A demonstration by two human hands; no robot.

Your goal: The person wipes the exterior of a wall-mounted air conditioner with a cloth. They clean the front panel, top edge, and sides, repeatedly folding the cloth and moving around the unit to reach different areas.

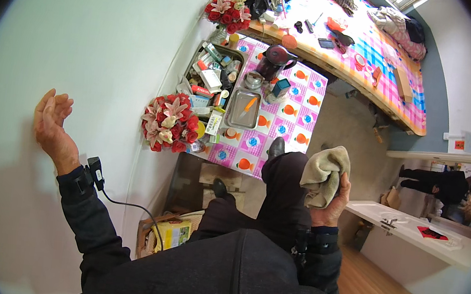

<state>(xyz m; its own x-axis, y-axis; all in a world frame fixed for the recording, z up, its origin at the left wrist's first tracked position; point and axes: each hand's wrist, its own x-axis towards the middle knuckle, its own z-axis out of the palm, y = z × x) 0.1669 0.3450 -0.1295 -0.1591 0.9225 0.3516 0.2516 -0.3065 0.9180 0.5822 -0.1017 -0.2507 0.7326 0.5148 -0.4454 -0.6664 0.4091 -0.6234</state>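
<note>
My right hand (329, 209) grips a crumpled grey-green cloth (325, 171) above my right knee. Raised on the left, my left hand (55, 133) holds nothing; its fingers are loosely bent beside the white wall (76, 39). Before me stands a table covered with a patterned tablecloth (279, 146). On it, a small metal tray (238, 122) holds an orange-handled knife (249, 104). A dark kettle (273, 63), a glass jar (253, 80) and a teal box (281, 87) stand behind and beside that tray.
A larger tray (242, 66) along the wall is heaped with boxes and bottles. Artificial bouquets (170, 123) flank it. A bed (362, 48) with scattered things lies beyond the table. At right are an open white door (406, 227) and a person (438, 185) past the doorway.
</note>
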